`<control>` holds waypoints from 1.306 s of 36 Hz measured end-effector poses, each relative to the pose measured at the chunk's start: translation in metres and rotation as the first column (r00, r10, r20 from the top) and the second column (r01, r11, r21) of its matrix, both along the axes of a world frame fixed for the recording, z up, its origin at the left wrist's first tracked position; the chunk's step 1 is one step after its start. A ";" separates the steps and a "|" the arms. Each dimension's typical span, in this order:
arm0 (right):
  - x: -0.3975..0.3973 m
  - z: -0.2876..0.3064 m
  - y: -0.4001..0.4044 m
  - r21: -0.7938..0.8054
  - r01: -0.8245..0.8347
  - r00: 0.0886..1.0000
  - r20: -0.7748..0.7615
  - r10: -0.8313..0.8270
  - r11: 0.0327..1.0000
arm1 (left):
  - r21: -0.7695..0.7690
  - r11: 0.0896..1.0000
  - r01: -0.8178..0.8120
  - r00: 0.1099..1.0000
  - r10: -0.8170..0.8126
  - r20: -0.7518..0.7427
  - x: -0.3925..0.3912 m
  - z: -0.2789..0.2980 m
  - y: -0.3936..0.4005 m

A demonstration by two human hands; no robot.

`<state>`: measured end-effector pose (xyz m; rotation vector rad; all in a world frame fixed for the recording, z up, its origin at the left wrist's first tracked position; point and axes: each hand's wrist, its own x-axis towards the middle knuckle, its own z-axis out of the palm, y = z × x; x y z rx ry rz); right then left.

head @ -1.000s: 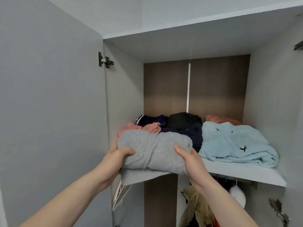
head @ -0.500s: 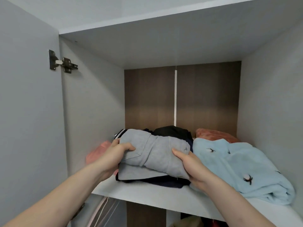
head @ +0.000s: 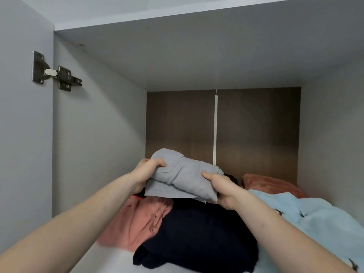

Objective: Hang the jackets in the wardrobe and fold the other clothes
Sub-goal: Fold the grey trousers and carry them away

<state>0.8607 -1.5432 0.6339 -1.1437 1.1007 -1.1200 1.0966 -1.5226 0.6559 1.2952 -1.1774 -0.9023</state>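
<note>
A folded grey garment (head: 183, 177) is held up inside the wardrobe's upper shelf compartment, above the clothes lying there. My left hand (head: 146, 171) grips its left end with the fingers curled over the top. My right hand (head: 220, 187) grips its right end, thumb on top. Below it lie a folded dark navy garment (head: 199, 235) and a pink garment (head: 137, 223) to its left. Whether the grey garment touches the navy one I cannot tell.
A light blue garment with small dark motifs (head: 311, 219) fills the shelf's right side, a rust-orange one (head: 269, 184) behind it. The white shelf (head: 110, 259) shows at the front left. A door hinge (head: 57, 73) sits on the left wall; the brown back panel (head: 256, 131) is close behind.
Both hands have carried the grey garment up and deeper into the shelf compartment, over the navy and pink clothes. The view has moved closer in.
</note>
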 end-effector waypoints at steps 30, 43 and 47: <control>0.124 -0.044 -0.183 -0.596 -0.018 0.629 -0.631 -0.454 0.803 | -0.566 0.815 -0.126 0.324 0.573 0.753 0.084 -0.058 -0.194; 0.112 -0.091 -0.189 -0.709 -0.242 0.492 -0.678 -0.546 0.663 | -0.505 0.862 -0.040 0.344 0.486 0.803 0.095 -0.109 -0.196; 0.111 -0.097 -0.189 -0.713 -0.222 0.521 -0.663 -0.537 0.665 | -0.516 0.857 -0.013 0.275 0.499 0.822 0.098 -0.112 -0.189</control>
